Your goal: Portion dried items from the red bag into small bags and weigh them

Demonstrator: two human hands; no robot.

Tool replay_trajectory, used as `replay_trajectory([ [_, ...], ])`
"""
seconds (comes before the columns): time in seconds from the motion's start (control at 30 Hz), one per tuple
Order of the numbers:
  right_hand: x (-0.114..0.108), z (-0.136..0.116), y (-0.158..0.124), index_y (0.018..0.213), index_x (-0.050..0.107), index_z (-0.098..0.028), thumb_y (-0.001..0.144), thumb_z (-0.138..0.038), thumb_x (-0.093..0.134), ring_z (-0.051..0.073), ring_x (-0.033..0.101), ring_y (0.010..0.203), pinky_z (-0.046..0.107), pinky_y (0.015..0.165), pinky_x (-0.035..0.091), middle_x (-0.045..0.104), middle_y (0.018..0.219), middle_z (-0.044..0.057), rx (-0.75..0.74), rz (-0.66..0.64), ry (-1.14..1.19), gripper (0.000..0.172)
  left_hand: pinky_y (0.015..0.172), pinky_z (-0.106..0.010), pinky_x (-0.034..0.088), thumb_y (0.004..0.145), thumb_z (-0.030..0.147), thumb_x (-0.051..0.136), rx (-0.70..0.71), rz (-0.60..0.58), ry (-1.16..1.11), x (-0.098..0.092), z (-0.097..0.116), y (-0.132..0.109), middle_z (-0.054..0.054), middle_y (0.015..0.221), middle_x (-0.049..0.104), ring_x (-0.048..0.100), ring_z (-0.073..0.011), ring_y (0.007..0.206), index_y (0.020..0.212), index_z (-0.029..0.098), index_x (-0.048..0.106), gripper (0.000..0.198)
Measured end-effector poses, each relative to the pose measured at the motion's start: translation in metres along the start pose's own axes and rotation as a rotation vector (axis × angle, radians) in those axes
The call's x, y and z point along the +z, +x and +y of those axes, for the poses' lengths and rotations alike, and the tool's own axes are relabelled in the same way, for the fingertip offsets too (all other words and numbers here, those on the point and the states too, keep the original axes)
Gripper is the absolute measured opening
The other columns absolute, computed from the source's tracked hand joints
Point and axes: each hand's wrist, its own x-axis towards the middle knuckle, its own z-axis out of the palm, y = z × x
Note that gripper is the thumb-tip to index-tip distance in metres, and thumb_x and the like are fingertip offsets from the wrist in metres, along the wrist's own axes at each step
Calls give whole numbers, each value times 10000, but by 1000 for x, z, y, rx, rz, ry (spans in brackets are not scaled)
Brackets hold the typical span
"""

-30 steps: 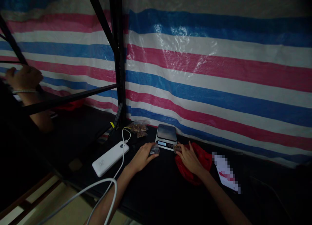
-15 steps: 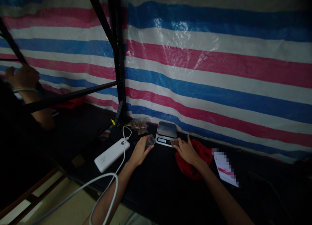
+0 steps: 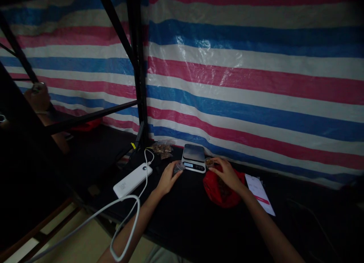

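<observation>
**Left hand (image 3: 169, 178) and right hand (image 3: 226, 175) pinch small items by kitchen scale (image 3: 193, 157)**

Left hand is narrow, fingers closed on a small clear plastic bag (image 3: 178, 167), held just left of the scale's front edge, not on it. Right hand is narrow too, fingertips on a small pack of brown bits (image 3: 209, 162), just right of the scale; its exact form is too dark to tell. Under the right hand, a red bag (image 3: 220, 189) lies on the black table (image 3: 184, 206). A printed paper (image 3: 258, 192) sits just right of the red bag. Left of the left hand: white power bank (image 3: 132, 180) with a white cable (image 3: 125, 221) looping across the left forearm. Behind it, small bags of brown bits (image 3: 162, 149) lie by a black metal rack post (image 3: 138, 65), which stands between the table and the far-left view. Striped tarp (image 3: 227, 84) fills the back. Far left, behind the rack bars, another person's hand (image 3: 38, 98) is raised.
</observation>
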Motion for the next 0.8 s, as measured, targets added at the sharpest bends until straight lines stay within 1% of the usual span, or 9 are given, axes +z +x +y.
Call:
replay_trajectory([
  [0.07, -2, -2, 3, 1005, 527, -243, 756, -405, 526, 212, 522, 996, 409, 909, 337, 606, 1022, 29, -19, -9, 0, 297, 937, -346, 345, 821, 389, 432, 16, -16, -10, 6, 4, 5, -70, 1144, 521, 475, -196, 1060, 1159, 194, 443, 390],
  [0.17, -7, -8, 10, 1019, 532, -239, 742, -406, 548, 218, 500, 1026, 411, 926, 315, 599, 1044, 35, -49, -18, -18, 324, 945, -350, 337, 823, 388, 430, 40, -39, -19, 16, 10, 14, -72, 1160, 513, 466, -198, 1074, 1166, 191, 435, 396],
  [0.3, -17, -17, 26, 1056, 512, -230, 763, -392, 523, 210, 520, 995, 384, 881, 352, 597, 1051, 45, -91, -71, -42, 335, 945, -357, 336, 823, 378, 432, 61, -57, -20, 30, 17, 30, -81, 1158, 515, 467, -205, 1074, 1170, 189, 430, 395],
  [0.43, -28, -22, 40, 1051, 528, -243, 780, -394, 498, 215, 518, 987, 405, 896, 312, 598, 1058, 42, -136, -124, -168, 311, 928, -344, 354, 816, 386, 445, 97, -48, -38, 40, 22, 47, -80, 1142, 522, 477, -200, 1057, 1150, 183, 438, 391],
  [0.53, -35, -23, 48, 1062, 532, -261, 781, -416, 495, 218, 506, 988, 406, 874, 303, 599, 1056, 37, -175, -157, -267, 323, 918, -335, 360, 818, 388, 441, 117, -34, -56, 44, 26, 56, -72, 1131, 526, 482, -190, 1046, 1141, 183, 438, 383],
  [0.67, -39, -27, 56, 1056, 542, -257, 788, -406, 500, 231, 489, 991, 388, 840, 289, 604, 1041, 48, -285, -153, -408, 309, 902, -317, 368, 826, 377, 433, 123, -31, -81, 48, 30, 60, -68, 1115, 536, 491, -185, 1028, 1132, 185, 442, 361],
  [0.8, -41, -36, 61, 1032, 550, -252, 798, -368, 505, 224, 492, 940, 367, 811, 277, 613, 973, 47, -409, -166, -546, 265, 883, -309, 379, 825, 353, 439, 100, -20, -84, 51, 33, 60, -67, 1102, 543, 502, -181, 1008, 1121, 185, 442, 341],
])
